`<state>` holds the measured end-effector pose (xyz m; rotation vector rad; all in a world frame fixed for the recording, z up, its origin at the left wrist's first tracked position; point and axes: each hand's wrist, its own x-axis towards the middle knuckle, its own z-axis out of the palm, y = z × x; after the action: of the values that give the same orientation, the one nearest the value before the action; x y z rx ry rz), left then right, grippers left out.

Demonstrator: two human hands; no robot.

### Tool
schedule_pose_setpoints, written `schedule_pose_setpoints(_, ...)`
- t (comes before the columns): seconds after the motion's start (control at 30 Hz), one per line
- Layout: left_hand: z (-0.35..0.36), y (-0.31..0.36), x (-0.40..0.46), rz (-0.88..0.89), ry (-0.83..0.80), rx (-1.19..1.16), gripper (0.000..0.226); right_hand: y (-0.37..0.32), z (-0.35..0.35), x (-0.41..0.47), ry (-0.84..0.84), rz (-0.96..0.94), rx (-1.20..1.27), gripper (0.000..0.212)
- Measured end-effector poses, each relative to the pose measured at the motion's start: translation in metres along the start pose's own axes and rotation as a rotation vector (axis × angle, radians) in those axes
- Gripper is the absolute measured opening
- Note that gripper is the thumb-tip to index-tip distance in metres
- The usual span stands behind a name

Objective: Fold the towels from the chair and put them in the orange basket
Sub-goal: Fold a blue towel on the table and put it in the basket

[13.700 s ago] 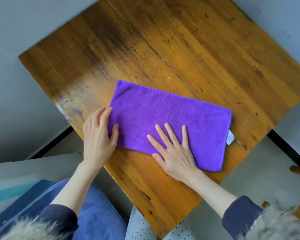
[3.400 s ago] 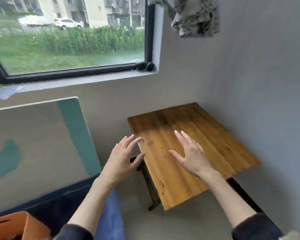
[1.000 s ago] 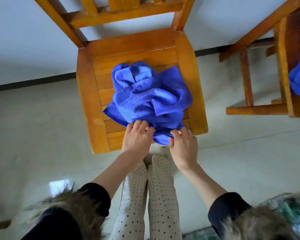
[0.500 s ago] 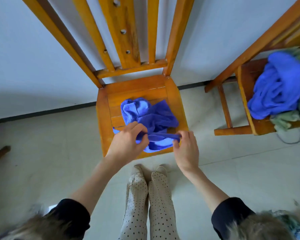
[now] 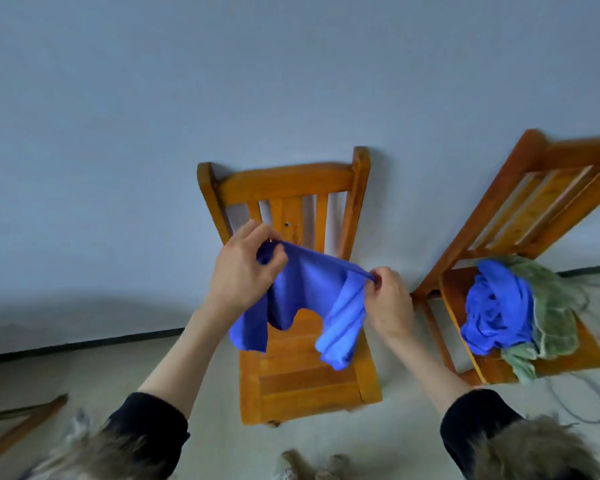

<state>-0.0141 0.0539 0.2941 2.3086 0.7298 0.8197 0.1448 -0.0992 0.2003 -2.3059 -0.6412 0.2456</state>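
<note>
you have the blue towel [image 5: 312,299] lifted off the near chair [image 5: 305,368] and hanging in the air above its seat, at about 12 o'clock from you. your left hand [image 5: 243,271] has its fingers curled round one top corner, and your right hand [image 5: 388,299] pinches the other end of the same top edge between thumb and fingers. held that way, the edge runs roughly taut between your hands while the rest droops in two bunched lobes, so the cloth is not yet spread flat; gripping the top edge looks like a way to let its weight shake out the creases before any fold.

at 2 o'clock a second chair [image 5: 520,237] holds another blue towel [image 5: 496,313] crumpled on a green one [image 5: 551,306], so by my reading more work waits there.

the orange basket is not in view, nor is any flat surface to fold on. the lower corners are twisted, and i judge you will need to find them before the cloth lies square. a wooden piece [image 5: 21,424] shows at 8 o'clock on the floor.
</note>
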Motion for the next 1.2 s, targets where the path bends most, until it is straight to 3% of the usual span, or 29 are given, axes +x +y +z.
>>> schedule_pose_setpoints(0.1, -0.036, 0.015, 0.008, -0.031, 0.120, -0.037, 0.005, -0.014, -0.022, 0.009, 0.028, -0.029, -0.044, 0.017)
schedule_pose_setpoints(0.2, -0.065, 0.018, 0.015, -0.099, 0.149, 0.019, 0.006, -0.040, -0.042, 0.015, -0.012, -0.042, 0.101, 0.015)
schedule_pose_setpoints(0.33, -0.089, 0.007, 0.027, -0.337, 0.072, 0.190, 0.008, -0.103, -0.081, 0.022, -0.120, -0.228, 0.288, 0.014)
schedule_pose_setpoints(0.43, -0.094, 0.009, 0.024, -0.335, 0.010, 0.229, 0.011, -0.154, -0.107, 0.020, -0.228, -0.383, 0.314, 0.017)
schedule_pose_setpoints(0.5, -0.090, 0.020, 0.020, -0.251, -0.009, 0.144, 0.010, -0.180, -0.114, 0.019, -0.293, -0.449, 0.291, 0.017)
schedule_pose_setpoints(0.63, -0.084, 0.056, 0.013, -0.181, -0.086, -0.266, 0.012, -0.216, -0.115, 0.012, -0.349, -0.527, 0.254, 0.016)
schedule_pose_setpoints(0.77, -0.087, 0.061, 0.012, -0.167, -0.060, -0.351, 0.004, -0.239, -0.112, 0.003, -0.395, -0.606, 0.221, 0.014)
schedule_pose_setpoints(0.93, -0.126, 0.056, 0.012, -0.213, -0.005, -0.446, 0.013, -0.252, -0.107, 0.006, -0.244, -0.664, 0.064, 0.017)
schedule_pose_setpoints(1.07, -0.165, 0.053, 0.017, -0.147, 0.064, -0.350, 0.010, -0.255, -0.088, 0.006, -0.213, -0.634, 0.033, 0.039)
schedule_pose_setpoints(1.2, -0.192, 0.045, 0.014, -0.144, 0.194, -0.028, 0.014, -0.273, -0.071, -0.001, -0.279, -0.680, 0.035, 0.038)
